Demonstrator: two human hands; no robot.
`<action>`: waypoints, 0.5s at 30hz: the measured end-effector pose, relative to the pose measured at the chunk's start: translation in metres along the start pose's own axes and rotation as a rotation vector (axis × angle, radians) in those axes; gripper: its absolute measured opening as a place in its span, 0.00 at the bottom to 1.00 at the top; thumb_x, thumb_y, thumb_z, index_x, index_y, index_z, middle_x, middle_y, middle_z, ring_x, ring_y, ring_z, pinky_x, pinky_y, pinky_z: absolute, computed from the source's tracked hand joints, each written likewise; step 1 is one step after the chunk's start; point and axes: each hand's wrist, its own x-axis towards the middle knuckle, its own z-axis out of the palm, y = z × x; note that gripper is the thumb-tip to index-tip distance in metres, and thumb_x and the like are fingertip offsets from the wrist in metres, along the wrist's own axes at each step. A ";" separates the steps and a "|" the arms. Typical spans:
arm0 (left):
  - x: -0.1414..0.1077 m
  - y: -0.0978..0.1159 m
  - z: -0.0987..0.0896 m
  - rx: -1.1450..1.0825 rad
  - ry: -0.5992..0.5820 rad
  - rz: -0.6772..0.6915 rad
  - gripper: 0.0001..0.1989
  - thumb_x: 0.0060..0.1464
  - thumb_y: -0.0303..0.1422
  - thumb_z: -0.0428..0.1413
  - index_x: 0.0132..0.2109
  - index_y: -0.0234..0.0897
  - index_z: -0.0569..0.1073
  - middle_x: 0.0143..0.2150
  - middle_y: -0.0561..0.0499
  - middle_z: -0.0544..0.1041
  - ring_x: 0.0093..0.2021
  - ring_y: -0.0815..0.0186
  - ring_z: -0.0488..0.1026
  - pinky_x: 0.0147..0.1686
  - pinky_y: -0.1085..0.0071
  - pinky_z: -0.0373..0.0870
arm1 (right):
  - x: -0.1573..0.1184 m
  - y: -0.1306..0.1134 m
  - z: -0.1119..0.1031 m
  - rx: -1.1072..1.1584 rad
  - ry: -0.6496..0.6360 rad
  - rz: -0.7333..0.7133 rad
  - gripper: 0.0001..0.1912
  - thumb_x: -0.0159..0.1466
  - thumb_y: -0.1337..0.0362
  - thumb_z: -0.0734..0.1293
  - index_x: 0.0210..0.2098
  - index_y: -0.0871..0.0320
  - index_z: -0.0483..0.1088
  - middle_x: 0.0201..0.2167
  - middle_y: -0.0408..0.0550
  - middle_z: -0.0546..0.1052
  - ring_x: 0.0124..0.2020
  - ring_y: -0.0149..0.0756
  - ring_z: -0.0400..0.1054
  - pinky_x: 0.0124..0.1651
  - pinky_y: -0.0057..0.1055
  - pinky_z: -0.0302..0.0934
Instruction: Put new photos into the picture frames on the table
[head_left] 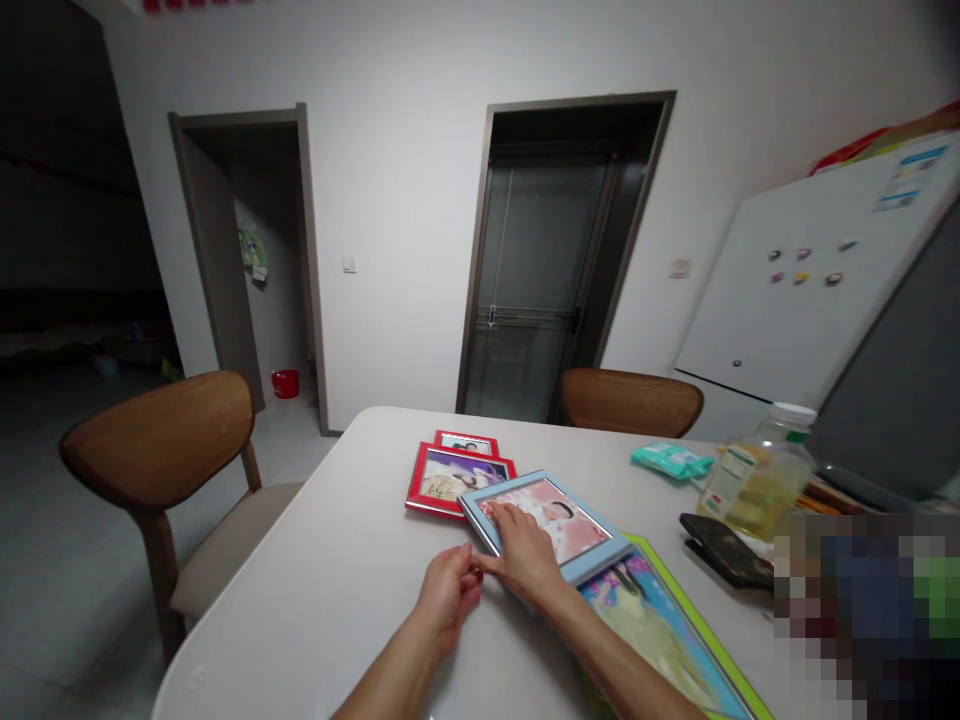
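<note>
A light blue photo frame (592,545) lies face up on the white table (337,570), overlapping a larger green-edged frame (667,625). My right hand (527,552) rests flat on the blue frame's near left corner, fingers spread over the picture. My left hand (448,588) sits on the table just left of it, fingers curled, fingertips touching the frame's near edge and my right thumb. Two red frames (457,480) (466,442) lie flat further back on the table.
A black phone (724,550), a bottle of yellow liquid (761,475) and a teal packet (670,460) lie at the right. Wooden chairs stand at the left (161,450) and far side (630,400). A white fridge (817,290) stands at the right.
</note>
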 end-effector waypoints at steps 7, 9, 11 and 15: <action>-0.021 0.000 -0.006 0.018 -0.006 -0.004 0.11 0.46 0.36 0.56 0.35 0.33 0.66 0.32 0.48 0.72 0.30 0.68 0.72 0.31 0.73 0.66 | -0.020 -0.008 -0.019 0.017 0.027 -0.011 0.29 0.45 0.76 0.58 0.49 0.62 0.60 0.43 0.54 0.67 0.45 0.41 0.57 0.47 0.35 0.51; -0.030 0.001 0.000 0.010 -0.070 0.026 0.14 0.45 0.37 0.57 0.35 0.32 0.68 0.31 0.46 0.73 0.31 0.65 0.73 0.32 0.70 0.67 | -0.035 -0.017 -0.032 0.062 0.039 -0.038 0.31 0.45 0.76 0.57 0.50 0.62 0.59 0.43 0.54 0.67 0.45 0.40 0.58 0.48 0.34 0.51; -0.041 0.000 0.009 -0.015 -0.148 0.103 0.17 0.43 0.40 0.57 0.37 0.32 0.69 0.33 0.45 0.74 0.33 0.62 0.73 0.34 0.68 0.67 | -0.054 -0.028 -0.045 0.166 0.055 -0.082 0.31 0.44 0.77 0.57 0.50 0.61 0.59 0.43 0.53 0.68 0.45 0.40 0.58 0.49 0.35 0.51; -0.065 -0.001 0.019 -0.027 -0.183 0.312 0.19 0.42 0.39 0.57 0.40 0.32 0.69 0.38 0.46 0.75 0.39 0.60 0.71 0.40 0.69 0.66 | -0.081 -0.043 -0.063 0.466 0.053 -0.103 0.27 0.49 0.71 0.60 0.50 0.58 0.59 0.44 0.51 0.68 0.47 0.39 0.59 0.51 0.38 0.51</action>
